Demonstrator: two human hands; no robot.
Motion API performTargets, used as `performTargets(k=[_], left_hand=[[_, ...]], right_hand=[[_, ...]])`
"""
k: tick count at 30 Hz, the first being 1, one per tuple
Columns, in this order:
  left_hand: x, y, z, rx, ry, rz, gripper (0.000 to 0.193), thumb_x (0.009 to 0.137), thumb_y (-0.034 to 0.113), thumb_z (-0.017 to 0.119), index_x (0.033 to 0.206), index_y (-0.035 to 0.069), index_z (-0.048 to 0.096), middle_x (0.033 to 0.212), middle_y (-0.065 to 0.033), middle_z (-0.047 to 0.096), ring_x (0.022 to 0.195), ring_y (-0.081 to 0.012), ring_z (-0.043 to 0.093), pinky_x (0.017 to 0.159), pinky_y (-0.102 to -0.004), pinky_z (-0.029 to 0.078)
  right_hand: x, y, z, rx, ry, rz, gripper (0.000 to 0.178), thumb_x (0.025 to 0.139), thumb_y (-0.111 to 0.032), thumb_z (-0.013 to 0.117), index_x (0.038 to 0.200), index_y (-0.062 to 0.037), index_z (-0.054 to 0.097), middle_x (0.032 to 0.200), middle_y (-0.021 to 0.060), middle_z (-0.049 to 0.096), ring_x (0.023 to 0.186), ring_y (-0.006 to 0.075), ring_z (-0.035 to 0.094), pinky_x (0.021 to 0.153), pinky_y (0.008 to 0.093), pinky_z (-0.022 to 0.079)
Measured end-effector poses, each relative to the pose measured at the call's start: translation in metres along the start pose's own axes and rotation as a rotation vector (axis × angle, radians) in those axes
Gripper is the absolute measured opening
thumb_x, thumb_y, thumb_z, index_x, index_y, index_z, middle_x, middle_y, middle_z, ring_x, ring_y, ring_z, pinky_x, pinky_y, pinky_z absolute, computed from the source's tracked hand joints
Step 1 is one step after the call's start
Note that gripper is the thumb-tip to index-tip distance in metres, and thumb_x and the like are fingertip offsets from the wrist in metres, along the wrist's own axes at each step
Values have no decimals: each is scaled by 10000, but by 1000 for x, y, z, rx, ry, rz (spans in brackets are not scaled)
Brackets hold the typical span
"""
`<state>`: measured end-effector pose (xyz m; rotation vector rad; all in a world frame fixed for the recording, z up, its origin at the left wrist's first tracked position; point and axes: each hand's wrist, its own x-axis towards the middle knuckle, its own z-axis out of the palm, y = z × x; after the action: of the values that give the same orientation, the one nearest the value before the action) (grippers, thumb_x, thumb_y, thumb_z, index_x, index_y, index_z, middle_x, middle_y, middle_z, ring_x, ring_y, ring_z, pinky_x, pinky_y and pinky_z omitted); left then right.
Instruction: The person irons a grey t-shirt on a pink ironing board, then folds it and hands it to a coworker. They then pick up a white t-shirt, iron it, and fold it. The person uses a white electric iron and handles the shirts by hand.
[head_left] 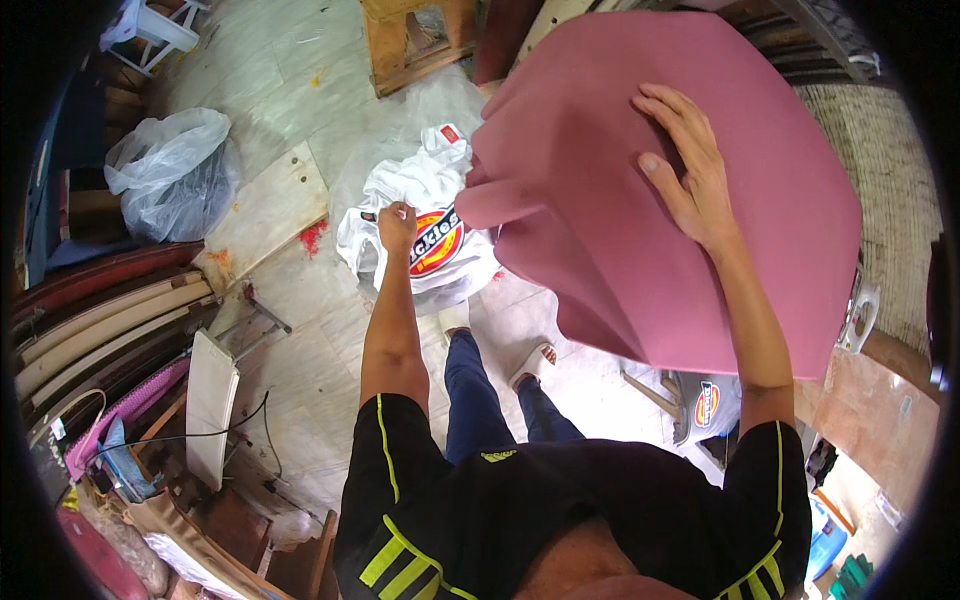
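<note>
My left hand (398, 222) is closed at the upper part of a white shirt (400, 180) with a round red, yellow and black print. The shirt is bunched up, and clear plastic (425, 290) shows around and under it. A small dark tag lies beside my fingers. On the right, my right hand (690, 165) lies palm down with fingers spread on a large pink cloth (620, 230). The cloth covers a broad, table-like surface and hangs in folds over its left edge, next to the shirt. What supports it is mostly hidden.
A filled clear plastic bag (175, 170) stands at the left, beside a pale board (265, 200) on the tiled floor. Long boards (110, 320) are stacked along the left. A wooden stool (420, 45) stands at the far side. A grey printed bag (705, 405) sits under the cloth's near edge.
</note>
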<state>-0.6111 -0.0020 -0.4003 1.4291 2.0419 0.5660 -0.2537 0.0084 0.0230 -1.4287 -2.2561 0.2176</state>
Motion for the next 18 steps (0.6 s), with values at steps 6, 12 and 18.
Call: performTargets(k=[6,12,18], left_hand=[[1,-13,11,-25,36,-4,388,729,266,772,936,-42,658,919,-208,657,869,-371,639,796,-418,505],[-2,2,13,-54,133,-186,419,726,346,780,916,-10,668,903,-178,686,840,-338,666,770,-421,514],[-21,29,-29,203,387,205,281,809,281,713,935,45,627,774,-96,642,677,-298,608,649,-418,472]], right_hand=[[-2,-6,0,-61,13,2,472,869,-319,640,1280,-97,568,1374,96,504,1297,309,437,1086,439,321],[0,-6,3,-67,22,45,449,870,-328,640,1251,-94,598,1359,93,520,1288,306,446,1079,437,338],[-1,-9,4,-55,20,60,424,869,-302,637,1235,-90,607,1351,94,526,1280,309,453,1077,436,343]])
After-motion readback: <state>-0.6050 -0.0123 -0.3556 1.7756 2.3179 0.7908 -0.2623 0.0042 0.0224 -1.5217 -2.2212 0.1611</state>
